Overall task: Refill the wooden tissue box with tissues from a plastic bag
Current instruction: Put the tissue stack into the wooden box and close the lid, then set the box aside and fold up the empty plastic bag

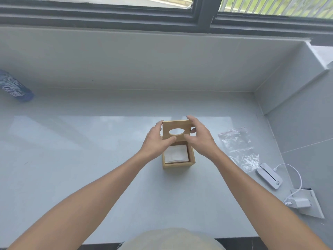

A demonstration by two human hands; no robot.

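A square wooden tissue box (178, 164) stands in the middle of the pale counter, its top uncovered. A stack of white tissues (176, 154) lies inside it. Above the box's far edge I hold the wooden lid (175, 130), which has an oval hole and is tilted toward me. My left hand (156, 141) grips the lid's left edge and my right hand (200, 136) grips its right edge. A clear plastic bag (239, 148) with a red zip strip lies flat and looks empty to the right of the box.
A blue wrapped pack (15, 86) lies at the far left by the wall. A small white device (269, 175) with a cable sits at the right, near a charger (300, 202) on a white wall plate. A window ledge runs behind the counter.
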